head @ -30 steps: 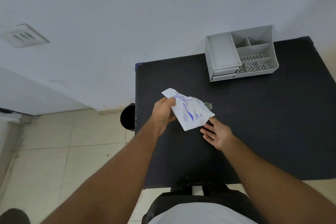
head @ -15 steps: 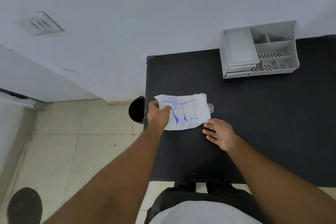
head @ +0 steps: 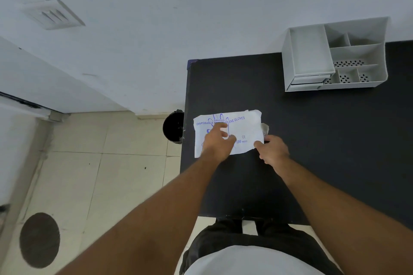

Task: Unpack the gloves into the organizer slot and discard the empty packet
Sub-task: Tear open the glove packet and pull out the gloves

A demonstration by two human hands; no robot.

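The white glove packet (head: 243, 128) with blue print lies flat on the black table (head: 324, 140), close to its left edge. My left hand (head: 218, 142) rests on top of the packet with its fingers spread, pressing it down. My right hand (head: 271, 149) pinches the packet's lower right corner. A bit of clear plastic glove (head: 265, 127) sticks out of the packet's right end. The grey organizer (head: 377, 31) stands at the table's back, against the wall, its slots showing nothing inside.
A black bin (head: 173, 126) stands on the tiled floor right beside the table's left edge. A dark round mark (head: 39, 240) lies on the floor at lower left. The white wall runs behind the table.
The packet went from held up in my left hand to lying flat on the table. My left hand shifted onto its top, and my right hand moved up to its right corner.
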